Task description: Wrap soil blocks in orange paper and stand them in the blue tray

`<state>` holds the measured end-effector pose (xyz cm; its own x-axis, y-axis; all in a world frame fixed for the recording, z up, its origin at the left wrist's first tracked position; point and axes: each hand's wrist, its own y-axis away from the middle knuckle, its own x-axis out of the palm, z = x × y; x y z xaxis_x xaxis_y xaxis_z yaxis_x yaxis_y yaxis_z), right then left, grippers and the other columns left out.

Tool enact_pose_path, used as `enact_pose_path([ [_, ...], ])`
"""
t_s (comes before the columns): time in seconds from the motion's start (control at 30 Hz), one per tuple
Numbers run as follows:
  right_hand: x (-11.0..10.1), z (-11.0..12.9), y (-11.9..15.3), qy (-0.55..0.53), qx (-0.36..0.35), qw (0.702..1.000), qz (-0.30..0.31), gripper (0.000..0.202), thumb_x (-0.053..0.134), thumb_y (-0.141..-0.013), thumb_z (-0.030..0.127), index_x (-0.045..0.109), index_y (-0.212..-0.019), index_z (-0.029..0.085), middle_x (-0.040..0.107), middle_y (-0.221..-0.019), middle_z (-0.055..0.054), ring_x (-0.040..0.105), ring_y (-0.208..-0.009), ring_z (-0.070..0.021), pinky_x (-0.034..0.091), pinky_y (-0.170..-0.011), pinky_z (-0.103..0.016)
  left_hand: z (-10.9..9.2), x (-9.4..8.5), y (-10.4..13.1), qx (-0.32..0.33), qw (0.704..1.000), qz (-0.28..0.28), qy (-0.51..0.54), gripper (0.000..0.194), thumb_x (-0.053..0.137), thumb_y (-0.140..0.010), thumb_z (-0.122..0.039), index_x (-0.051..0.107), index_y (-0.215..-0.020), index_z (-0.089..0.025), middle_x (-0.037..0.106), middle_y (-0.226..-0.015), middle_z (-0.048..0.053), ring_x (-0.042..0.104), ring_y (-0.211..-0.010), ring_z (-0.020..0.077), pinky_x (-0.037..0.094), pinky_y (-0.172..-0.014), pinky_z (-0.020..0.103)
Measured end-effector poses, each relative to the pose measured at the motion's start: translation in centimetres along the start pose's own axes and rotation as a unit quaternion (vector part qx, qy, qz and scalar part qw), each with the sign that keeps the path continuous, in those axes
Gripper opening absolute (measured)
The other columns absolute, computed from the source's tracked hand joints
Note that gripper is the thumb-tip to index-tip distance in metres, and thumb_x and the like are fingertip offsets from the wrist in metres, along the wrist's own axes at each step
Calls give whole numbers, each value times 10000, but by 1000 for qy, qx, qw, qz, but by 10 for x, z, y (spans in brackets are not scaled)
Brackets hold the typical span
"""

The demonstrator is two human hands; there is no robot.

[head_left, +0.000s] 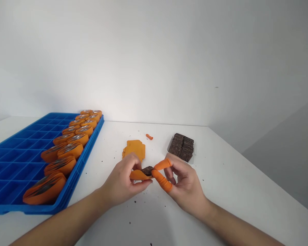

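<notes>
My left hand (123, 179) pinches a small orange packet (140, 175) between thumb and fingers. Its top gapes open, and a dark brown flaky piece (147, 171) shows in it. My right hand (186, 184) wears orange covers on its thumb and index finger. Those two fingertips close on the right end of the dark piece, at the packet's mouth. Just beyond my left hand lie flat yellow-orange cut-out cards (135, 149), partly hidden by the fingers. Behind my right hand, a clear white container (194, 159) holds two stacks of dark brown flaky slabs (181, 147).
A blue compartment tray (23, 141) stands at the left, with orange folded packets (70, 149) in two columns along its right side. A loose orange finger cover (149, 137) lies on the white table (220, 205), amid dark crumbs. A wall rises behind.
</notes>
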<state>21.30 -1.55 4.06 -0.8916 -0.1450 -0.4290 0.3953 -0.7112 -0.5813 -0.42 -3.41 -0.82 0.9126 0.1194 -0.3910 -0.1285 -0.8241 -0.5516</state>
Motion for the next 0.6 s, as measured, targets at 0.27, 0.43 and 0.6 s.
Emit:
enact_pose_path([
  [0.27, 4, -2, 0, -29, 56, 998, -11, 219, 767, -978, 311, 663, -805, 227, 384, -703, 56, 408, -632, -120, 372, -535, -242, 3, 1, 2, -15, 1000, 16, -23, 370, 819, -835, -244, 461, -923, -255, 560, -863, -51, 528, -731, 148, 416, -671, 284],
  [0.43, 6, -4, -1, -40, 83, 996, -5, 248, 783, -966, 373, 673, -803, 223, 360, -694, 62, 388, -626, -120, 370, -551, -251, -1, 0, 1, -23, 999, 17, -21, 367, 813, -825, -255, 459, -918, -255, 570, -866, -47, 541, -739, 157, 417, -680, 288],
  [0.6, 7, -2, -1, -36, 100, 994, -1, 299, 795, -958, 424, 669, -784, 217, 352, -696, 62, 382, -628, -120, 379, -554, -251, -5, 0, -1, -54, 998, 22, -3, 386, 824, -812, -294, 452, -905, -256, 560, -807, -54, 523, -704, 157, 404, -659, 286],
])
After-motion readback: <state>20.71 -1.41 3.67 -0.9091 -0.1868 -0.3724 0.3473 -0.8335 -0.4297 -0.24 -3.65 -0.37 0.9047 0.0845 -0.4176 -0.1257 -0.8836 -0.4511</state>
